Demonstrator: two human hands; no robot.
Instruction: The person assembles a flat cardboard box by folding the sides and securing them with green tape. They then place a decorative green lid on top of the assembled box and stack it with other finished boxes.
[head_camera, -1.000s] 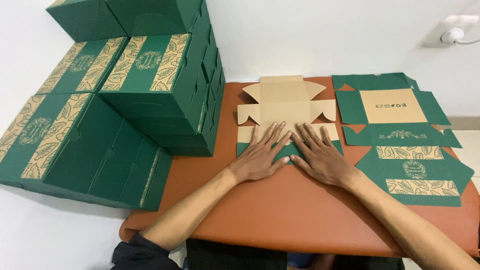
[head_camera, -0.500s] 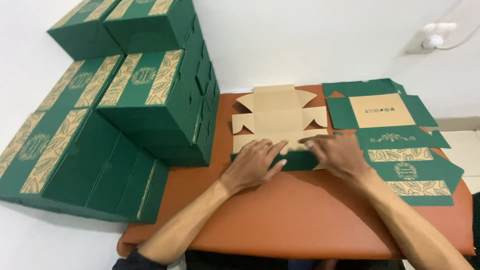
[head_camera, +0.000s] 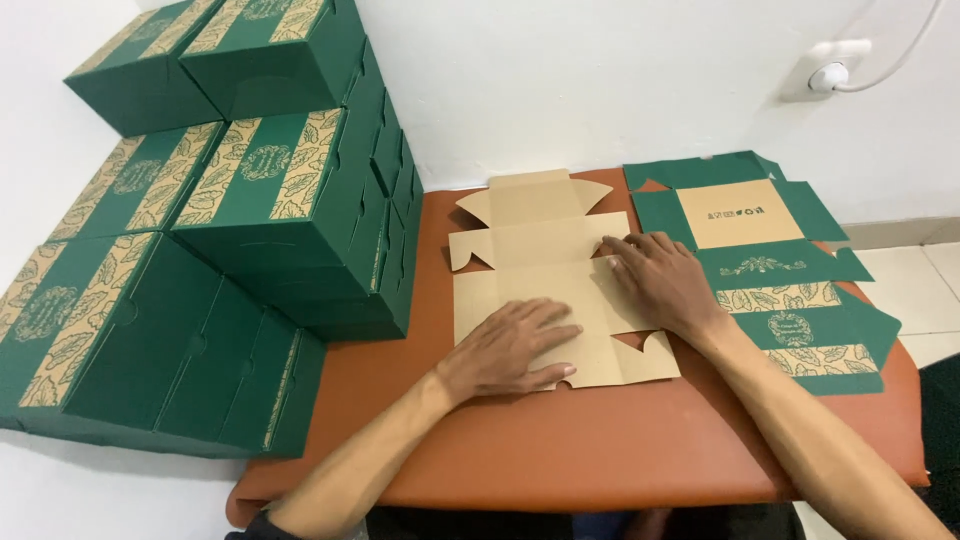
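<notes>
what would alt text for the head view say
Two bare hands, left hand and right hand, press flat on an unfolded brown cardboard box blank on an orange-brown table. Assembled green boxes are stacked left; flat green blanks lie right.

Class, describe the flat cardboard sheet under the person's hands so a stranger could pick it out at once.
Start at the orange-brown table. In its middle lies an unfolded box blank, plain tan side up, under both the left hand and the right hand. The flat blanks beside it show green.
</notes>
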